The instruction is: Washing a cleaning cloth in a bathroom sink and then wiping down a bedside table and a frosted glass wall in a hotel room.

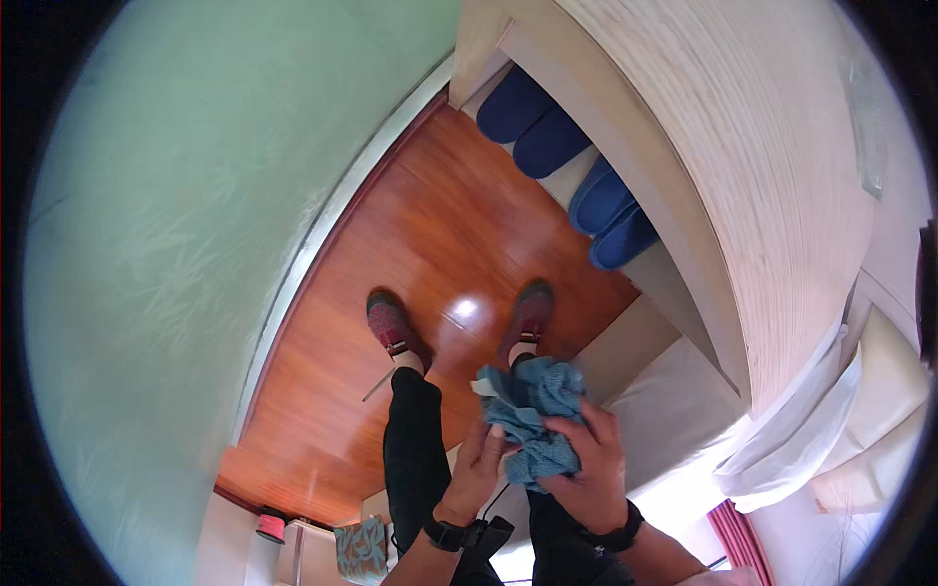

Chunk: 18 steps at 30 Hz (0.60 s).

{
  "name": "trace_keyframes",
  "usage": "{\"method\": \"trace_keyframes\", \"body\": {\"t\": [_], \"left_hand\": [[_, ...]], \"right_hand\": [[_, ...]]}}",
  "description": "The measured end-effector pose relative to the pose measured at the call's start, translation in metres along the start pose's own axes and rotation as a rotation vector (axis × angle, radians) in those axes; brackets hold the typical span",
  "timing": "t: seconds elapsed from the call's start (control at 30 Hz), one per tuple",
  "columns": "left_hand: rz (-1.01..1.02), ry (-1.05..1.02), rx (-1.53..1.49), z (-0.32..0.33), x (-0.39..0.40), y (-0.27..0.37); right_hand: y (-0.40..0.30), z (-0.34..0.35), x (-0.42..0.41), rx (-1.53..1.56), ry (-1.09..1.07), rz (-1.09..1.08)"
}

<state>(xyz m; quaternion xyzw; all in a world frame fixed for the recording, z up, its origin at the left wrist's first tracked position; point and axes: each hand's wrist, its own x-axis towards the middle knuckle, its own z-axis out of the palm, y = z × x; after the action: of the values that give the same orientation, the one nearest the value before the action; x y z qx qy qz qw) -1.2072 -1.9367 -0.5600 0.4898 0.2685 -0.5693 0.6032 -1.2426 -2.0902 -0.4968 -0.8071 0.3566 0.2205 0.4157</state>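
A crumpled blue-green cloth (546, 454) is bunched up in front of my legs, above the floor. My left hand (473, 465) grips its near left side, thumb on top. On the right side, my right hand (592, 458) has its fingers and thumb pressed into the folds. A small whitish tag or patch (484, 387) shows at the cloth's upper left. Each wrist wears a dark band, and a thin black cord (497, 500) runs near the left one. The fingertips under the cloth are hidden.
Glossy wooden floor (432, 212) lies under my maroon shoes (386, 319). Blue slippers (551, 141) sit on a low ledge beneath a pale wood-grain cabinet (703, 124). A frosted green panel (183, 220) rises at left. White fabric (777, 447) hangs at right; a pink spool-like object (271, 526) is at lower left.
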Motion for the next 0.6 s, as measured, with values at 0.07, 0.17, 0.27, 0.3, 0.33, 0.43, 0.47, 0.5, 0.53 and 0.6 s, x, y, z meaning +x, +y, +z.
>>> {"method": "trace_keyframes", "body": {"t": [0.07, 0.17, 0.27, 0.3, 0.33, 0.43, 0.47, 0.5, 0.53, 0.6], "left_hand": [[-0.005, 0.029, 0.007, -0.003, -0.004, 0.006], [0.046, 0.039, 0.010, -0.006, -0.018, 0.022], [0.094, -0.044, 0.001, 0.008, -0.044, 0.049], [0.102, -0.048, 0.013, 0.014, -0.055, 0.053], [0.133, -0.110, -0.079, 0.019, -0.065, 0.054], [0.152, -0.215, -0.259, 0.060, -0.105, 0.082], [0.126, -0.245, -0.368, 0.076, -0.118, 0.093], [0.137, -0.251, -0.346, 0.087, -0.131, 0.106], [0.026, -0.195, -0.314, 0.101, -0.141, 0.119], [-0.079, -0.123, -0.330, 0.126, -0.161, 0.143]], "right_hand": [[-0.009, 0.003, 0.001, 0.092, -0.013, 0.028], [-0.023, -0.009, 0.000, 0.222, 0.005, 0.005], [-0.041, -0.037, -0.014, 0.262, 0.009, -0.066], [-0.047, -0.046, -0.021, 0.230, 0.013, -0.102], [-0.054, -0.058, -0.029, 0.198, 0.018, -0.138], [-0.080, -0.096, -0.054, 0.117, -0.075, -0.193], [-0.089, -0.110, -0.063, 0.129, -0.057, -0.204], [-0.097, -0.124, -0.072, 0.175, -0.105, -0.248], [-0.104, -0.141, -0.084, 0.213, -0.146, -0.288], [-0.102, -0.174, -0.111, 0.278, -0.091, -0.295]]}}
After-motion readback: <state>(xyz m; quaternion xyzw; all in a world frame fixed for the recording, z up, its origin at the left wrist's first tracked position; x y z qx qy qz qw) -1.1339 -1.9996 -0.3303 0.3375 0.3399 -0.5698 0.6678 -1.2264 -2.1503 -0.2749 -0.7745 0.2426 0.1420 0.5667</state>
